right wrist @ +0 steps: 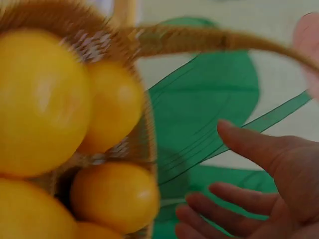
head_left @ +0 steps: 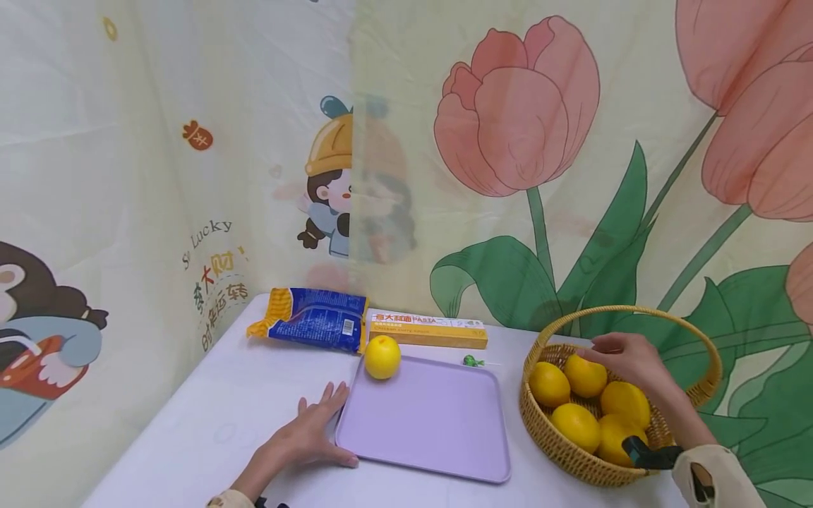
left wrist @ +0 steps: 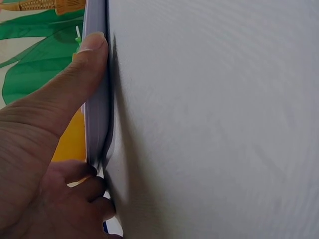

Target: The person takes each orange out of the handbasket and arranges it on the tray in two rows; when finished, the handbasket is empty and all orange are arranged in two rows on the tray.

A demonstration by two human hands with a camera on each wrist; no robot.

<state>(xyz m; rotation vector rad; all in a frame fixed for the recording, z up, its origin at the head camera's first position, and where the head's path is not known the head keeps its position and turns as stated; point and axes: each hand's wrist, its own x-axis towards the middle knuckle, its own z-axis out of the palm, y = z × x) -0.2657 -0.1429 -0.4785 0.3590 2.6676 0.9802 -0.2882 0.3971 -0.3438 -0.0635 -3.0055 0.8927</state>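
Observation:
A lilac tray lies on the table with one yellow fruit at its back left corner. My left hand touches the tray's left edge, fingers spread and thumb at the front corner; in the left wrist view the thumb rests along the tray's side. On the right, a wicker basket holds several yellow fruits. Over its back part is my right hand, near a fruit. In the right wrist view the right hand holds nothing, fingers apart, beside the fruits.
Behind the tray lie a blue and yellow packet, a pasta box and a small green-wrapped lollipop. The basket's tall handle arches over it. Printed curtains hang behind and to the left of the table.

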